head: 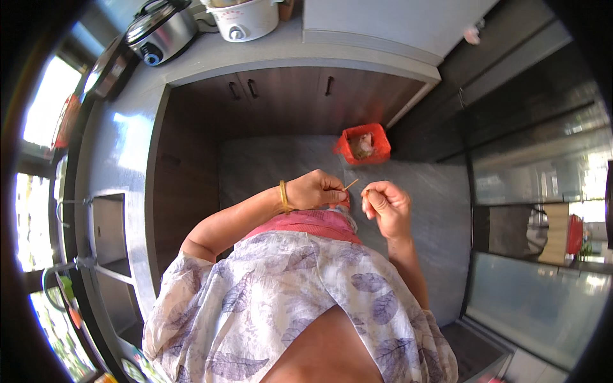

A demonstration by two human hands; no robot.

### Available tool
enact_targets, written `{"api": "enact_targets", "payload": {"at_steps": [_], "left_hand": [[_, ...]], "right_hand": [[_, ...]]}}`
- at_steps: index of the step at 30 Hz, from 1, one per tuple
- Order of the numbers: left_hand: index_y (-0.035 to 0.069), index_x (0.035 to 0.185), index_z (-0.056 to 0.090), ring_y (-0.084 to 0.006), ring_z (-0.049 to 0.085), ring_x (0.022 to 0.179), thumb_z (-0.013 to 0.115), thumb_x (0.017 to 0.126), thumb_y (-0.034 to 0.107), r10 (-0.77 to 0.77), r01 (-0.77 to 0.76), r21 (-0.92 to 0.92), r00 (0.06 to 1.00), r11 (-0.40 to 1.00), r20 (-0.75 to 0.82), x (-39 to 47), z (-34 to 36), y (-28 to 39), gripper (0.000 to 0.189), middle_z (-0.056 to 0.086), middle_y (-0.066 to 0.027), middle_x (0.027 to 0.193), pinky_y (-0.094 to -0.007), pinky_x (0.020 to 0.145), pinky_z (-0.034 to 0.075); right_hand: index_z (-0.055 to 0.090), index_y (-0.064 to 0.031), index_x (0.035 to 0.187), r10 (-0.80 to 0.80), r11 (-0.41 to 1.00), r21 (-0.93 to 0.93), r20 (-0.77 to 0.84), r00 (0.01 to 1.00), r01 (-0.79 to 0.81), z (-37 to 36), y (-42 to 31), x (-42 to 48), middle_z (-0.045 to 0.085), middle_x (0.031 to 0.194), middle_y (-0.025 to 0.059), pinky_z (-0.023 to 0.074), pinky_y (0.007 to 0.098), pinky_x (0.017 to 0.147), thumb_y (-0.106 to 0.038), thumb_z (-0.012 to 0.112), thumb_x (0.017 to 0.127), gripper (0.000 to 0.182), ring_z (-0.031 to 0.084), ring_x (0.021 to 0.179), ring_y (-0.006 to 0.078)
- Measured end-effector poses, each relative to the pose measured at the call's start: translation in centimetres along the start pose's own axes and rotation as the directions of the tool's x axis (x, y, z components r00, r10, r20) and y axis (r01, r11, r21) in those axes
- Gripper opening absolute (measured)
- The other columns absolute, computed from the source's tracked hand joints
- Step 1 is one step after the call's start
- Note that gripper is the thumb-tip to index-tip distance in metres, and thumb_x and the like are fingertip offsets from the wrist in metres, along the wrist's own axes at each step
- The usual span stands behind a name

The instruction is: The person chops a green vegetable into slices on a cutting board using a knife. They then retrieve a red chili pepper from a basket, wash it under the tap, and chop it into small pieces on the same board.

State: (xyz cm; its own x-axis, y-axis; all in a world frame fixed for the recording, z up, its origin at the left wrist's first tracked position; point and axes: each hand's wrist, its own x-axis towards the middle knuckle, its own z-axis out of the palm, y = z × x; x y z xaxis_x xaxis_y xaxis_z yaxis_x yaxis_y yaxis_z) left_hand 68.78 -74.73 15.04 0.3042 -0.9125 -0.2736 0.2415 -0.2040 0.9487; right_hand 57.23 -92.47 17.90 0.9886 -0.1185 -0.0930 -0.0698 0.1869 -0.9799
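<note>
A thin, light-brown stick (351,184) pokes out between the thumb and fingers of my left hand (318,190), which has a yellow bangle at the wrist. Close by on the right, my right hand (387,205) is raised with thumb and fingertips pinched together. Something small and brownish shows at that pinch, too small to name. The two hands are apart, in front of my waist. Beyond them on the grey floor stands a red plastic bin (379,146) with whitish and brownish waste inside.
Wood-look cabinets (287,95) with dark handles run under the grey counter (268,53). On it stand a silver electric cooker (165,36) and a white slow cooker (249,21). A double sink (109,230) lies at the left. Dark glossy cabinets and glass doors (531,297) line the right.
</note>
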Motion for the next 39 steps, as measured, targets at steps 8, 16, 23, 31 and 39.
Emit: {"api": "enact_targets", "payload": {"at_steps": [8,16,23,31,39], "left_hand": [[0.001,0.084,0.067,-0.0228,0.065,0.064,0.064,0.079,0.014,0.238,-0.081,0.456,0.925,0.886,-0.297,7.7,-2.4,2.7,0.015,0.066,-0.0150,0.071,-0.0348,0.059,0.051],[0.002,0.079,0.068,-0.0346,0.063,0.067,0.064,0.076,0.014,0.267,0.125,0.698,0.864,0.705,-0.426,12.6,-1.8,3.7,0.012,0.064,-0.0173,0.071,-0.0413,0.062,0.050],[-0.001,0.080,0.068,-0.0174,0.064,0.059,0.064,0.081,0.009,0.117,-0.036,0.273,0.951,0.961,-0.286,12.8,-2.9,5.5,0.012,0.065,-0.0115,0.064,-0.0311,0.057,0.049],[0.008,0.091,0.062,-0.0054,0.045,0.055,0.054,0.094,0.026,-0.011,-0.323,-0.595,0.873,0.736,-0.487,14.5,-2.8,2.3,0.020,0.063,-0.0016,0.078,-0.0210,0.046,0.035],[0.011,0.101,0.054,-0.0041,0.031,0.051,0.050,0.096,0.028,-0.395,-0.410,-0.636,0.532,0.654,-0.749,6.7,-3.1,-2.9,0.018,0.050,0.0024,0.075,-0.0175,0.043,0.028]], "right_hand": [[0.051,-0.0050,0.077,-0.257,0.285,-0.765,0.519,0.815,0.577,-5.3,-1.0,11.6,0.057,0.067,0.0119,0.0476,0.0405,0.056,-0.009,0.056,0.082,0.008,0.060,0.064,0.0300],[0.055,-0.0015,0.074,0.001,0.430,-0.730,0.589,0.808,0.531,-10.6,-0.5,16.5,0.060,0.068,0.0191,0.0456,0.0440,0.057,-0.009,0.057,0.081,0.011,0.061,0.066,0.0355],[0.060,0.0013,0.080,0.002,0.887,-0.343,0.672,0.740,0.308,-13.1,0.0,18.5,0.054,0.058,0.0055,0.0376,0.0279,0.047,-0.006,0.059,0.084,0.009,0.050,0.050,0.0140],[0.061,-0.0013,0.085,0.179,0.946,0.147,0.507,0.843,-0.289,-14.3,1.6,19.2,0.051,0.060,-0.0021,0.0288,0.0200,0.043,-0.014,0.054,0.093,0.016,0.040,0.049,0.0036],[0.068,0.0019,0.080,0.352,0.692,-0.682,0.034,0.935,-0.236,-26.8,16.3,24.3,0.062,0.065,0.0019,0.0433,0.0220,0.050,-0.011,0.066,0.081,0.013,0.054,0.056,0.0068]]}}
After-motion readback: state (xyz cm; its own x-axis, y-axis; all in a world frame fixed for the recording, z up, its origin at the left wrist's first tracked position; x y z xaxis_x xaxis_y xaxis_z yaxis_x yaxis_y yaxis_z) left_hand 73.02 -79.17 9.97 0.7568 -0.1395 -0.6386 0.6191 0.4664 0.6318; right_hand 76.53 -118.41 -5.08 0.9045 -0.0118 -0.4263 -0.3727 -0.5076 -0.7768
